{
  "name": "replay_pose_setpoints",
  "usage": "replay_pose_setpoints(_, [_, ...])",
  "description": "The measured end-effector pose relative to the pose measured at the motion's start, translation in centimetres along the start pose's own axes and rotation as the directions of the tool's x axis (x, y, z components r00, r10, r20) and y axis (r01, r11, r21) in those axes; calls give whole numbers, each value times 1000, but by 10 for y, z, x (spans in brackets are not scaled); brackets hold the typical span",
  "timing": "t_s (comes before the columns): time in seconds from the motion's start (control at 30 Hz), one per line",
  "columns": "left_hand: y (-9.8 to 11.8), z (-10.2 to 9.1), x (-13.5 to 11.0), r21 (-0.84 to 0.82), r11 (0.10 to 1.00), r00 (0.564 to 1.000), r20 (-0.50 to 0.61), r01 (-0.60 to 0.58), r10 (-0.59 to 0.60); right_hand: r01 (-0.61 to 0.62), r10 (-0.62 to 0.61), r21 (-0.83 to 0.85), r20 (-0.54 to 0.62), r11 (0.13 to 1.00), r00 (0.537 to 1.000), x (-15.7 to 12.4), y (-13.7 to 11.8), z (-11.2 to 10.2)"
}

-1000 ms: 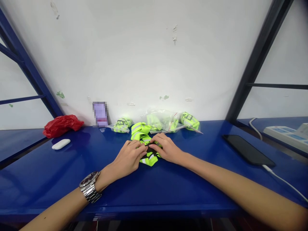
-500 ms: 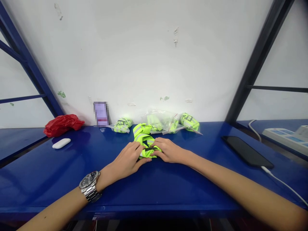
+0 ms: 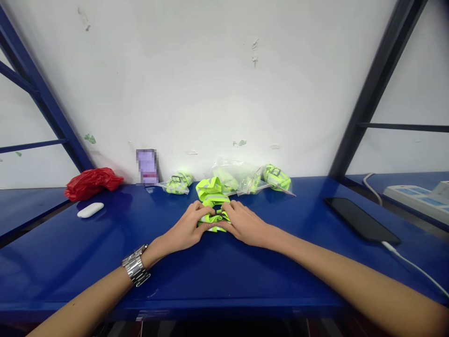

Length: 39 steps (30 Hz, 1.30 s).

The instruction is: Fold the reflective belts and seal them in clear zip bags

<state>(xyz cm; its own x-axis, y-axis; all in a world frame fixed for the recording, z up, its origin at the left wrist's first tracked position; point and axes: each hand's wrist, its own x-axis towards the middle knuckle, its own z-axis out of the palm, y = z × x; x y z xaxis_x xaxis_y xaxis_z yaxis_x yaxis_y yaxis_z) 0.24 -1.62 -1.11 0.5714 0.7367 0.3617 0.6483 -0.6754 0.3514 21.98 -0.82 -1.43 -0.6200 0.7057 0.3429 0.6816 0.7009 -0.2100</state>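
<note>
- Blue desk (image 3: pixel 224 271): carries everything, below a white wall.
- Yellow strap (image 3: pixel 210 186): lies mid-desk, its near end bunched between both hands, its far end loosely looped. The step in hand seems to be rolling or folding it; the next move probably calls for firm, even pressure while the loose part is gathered in.
- Clear plastic bag (image 3: pixel 242 169): just behind the strap, with yellow cloth showing.
- Right hand (image 3: pixel 247 224): its grip pinches the bunch's right side.
- Left hand (image 3: pixel 189 225): its grip pinches the left side, thumbs nearly meeting.
</note>
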Motion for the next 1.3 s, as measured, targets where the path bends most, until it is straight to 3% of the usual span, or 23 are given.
replay_pose_setpoints(0.23, [-1,0,3,-31,997,998,-16,64,-65,-42,42,67,2,997,999,13,5,-4])
replay_pose_setpoints(0.4, [3,2,2,-144,969,978,70,203,-195,-210,195,91,145,974,970,12,-3,-14])
replay_pose_setpoints(0.47, [2,2,4,-138,971,979,72,198,-189,-285,285,-20,103,958,953,10,-7,-11])
replay_pose_setpoints(0.53, [-1,3,7,-86,982,985,44,169,-165,-300,294,-145,-62,943,954,6,-9,-7])
replay_pose_setpoints(0.63, [-7,2,15,9,992,992,-1,129,-129,-140,89,-198,-248,970,965,-1,-7,-2])
replay_pose_setpoints(0.73, [-11,3,21,58,995,997,-14,83,-82,175,-202,-169,-161,970,966,-5,-1,-1])
replay_pose_setpoints(0.8, [-12,6,21,114,992,998,-51,53,-47,280,-300,-177,-95,943,949,-5,3,-1])
replay_pose_setpoints(0.97, [-7,12,5,361,932,995,-92,3,32,321,-332,-233,-11,918,943,2,12,3])
replay_pose_setpoints(1.13, [-1,7,-9,387,913,992,30,-128,126,321,-334,-216,-24,922,942,7,16,6])
replay_pose_setpoints(1.3, [-2,7,0,411,901,989,16,-139,145,198,-200,-42,-46,979,979,1,13,1])
